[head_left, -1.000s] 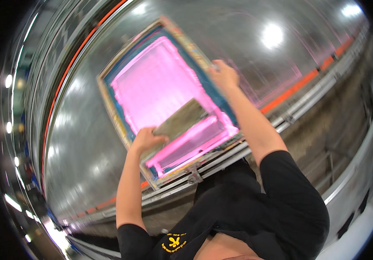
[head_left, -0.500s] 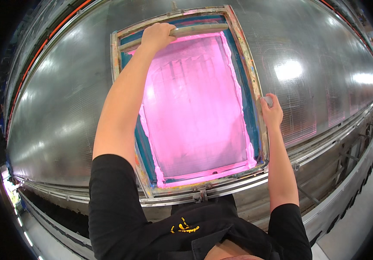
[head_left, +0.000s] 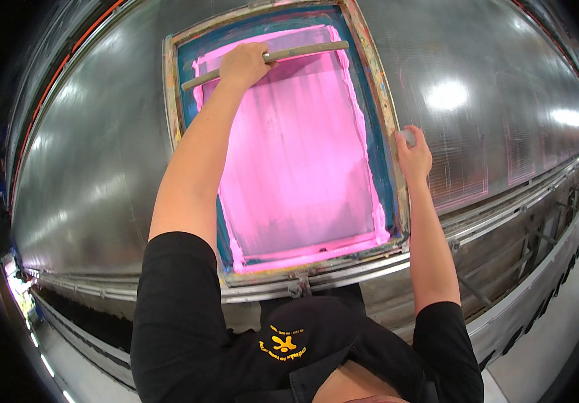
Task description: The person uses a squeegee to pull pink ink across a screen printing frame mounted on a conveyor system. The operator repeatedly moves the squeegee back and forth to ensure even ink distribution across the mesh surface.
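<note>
A squeegee (head_left: 309, 50) with a long, narrow olive-brown handle lies crosswise over the far part of a printing screen. My left hand (head_left: 243, 66) is closed around the handle left of its middle. Pink ink (head_left: 296, 154) covers the mesh, thickest in ridges along the sides and near edge, with a blue-green border around it. The screen frame (head_left: 385, 107) is worn and paint-stained. At its right side, my right hand (head_left: 415, 158) pinches a small pale grey piece (head_left: 407, 138); whether that is fixed to the frame I cannot tell.
Beneath the screen a long, shiny metal-grey table (head_left: 94, 181) extends to both sides. Faint pink rectangular outlines (head_left: 464, 195) mark its surface at right. A metal rail (head_left: 343, 275) runs along the near edge, with a small metal clamp (head_left: 299, 287) by the frame.
My left hand has brought the squeegee slightly nearer from the far frame edge, so pink ink shows beyond it. My right hand keeps its hold. The whole view has shifted slightly.
</note>
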Available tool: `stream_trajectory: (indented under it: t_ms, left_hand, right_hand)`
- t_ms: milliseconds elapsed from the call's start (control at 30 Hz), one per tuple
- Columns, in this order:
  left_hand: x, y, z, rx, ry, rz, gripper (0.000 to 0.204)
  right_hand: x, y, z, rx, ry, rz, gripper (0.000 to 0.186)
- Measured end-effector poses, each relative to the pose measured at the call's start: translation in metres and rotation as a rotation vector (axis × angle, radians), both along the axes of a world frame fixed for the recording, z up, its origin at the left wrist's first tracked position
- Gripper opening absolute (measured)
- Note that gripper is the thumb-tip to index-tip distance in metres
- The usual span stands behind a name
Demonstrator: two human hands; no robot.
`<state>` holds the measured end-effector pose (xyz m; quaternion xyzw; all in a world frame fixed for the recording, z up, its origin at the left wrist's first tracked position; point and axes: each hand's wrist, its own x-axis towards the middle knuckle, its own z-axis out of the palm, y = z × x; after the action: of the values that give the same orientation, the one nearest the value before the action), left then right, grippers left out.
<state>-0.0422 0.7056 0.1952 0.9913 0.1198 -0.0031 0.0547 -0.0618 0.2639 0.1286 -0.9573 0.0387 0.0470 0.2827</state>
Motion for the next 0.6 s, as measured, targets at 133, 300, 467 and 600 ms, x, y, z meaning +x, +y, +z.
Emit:
stream_trajectory:
  t_ms: [133, 300, 467, 600]
  left_hand:
    - [-0.05, -0.04, 0.001, 0.009, 0.011, -0.002, 0.035]
    - [-0.129, -0.104, 0.015, -0.08, 0.085, 0.043, 0.03]
    - [-0.223, -0.167, 0.01, -0.073, 0.037, -0.004, 0.018]
    - [-0.299, -0.222, 0.004, -0.15, 0.005, -0.027, 0.014]
  right_hand:
    - [0.0, -0.004, -0.007, 0.008, -0.034, 0.034, 0.048]
    - [0.004, -0.008, -0.009, 0.054, -0.034, 0.073, 0.055]
    - [0.007, -0.013, -0.014, 0.1, -0.022, 0.11, 0.058]
    - [0.011, -0.018, -0.024, 0.083, -0.072, 0.142, 0.062]
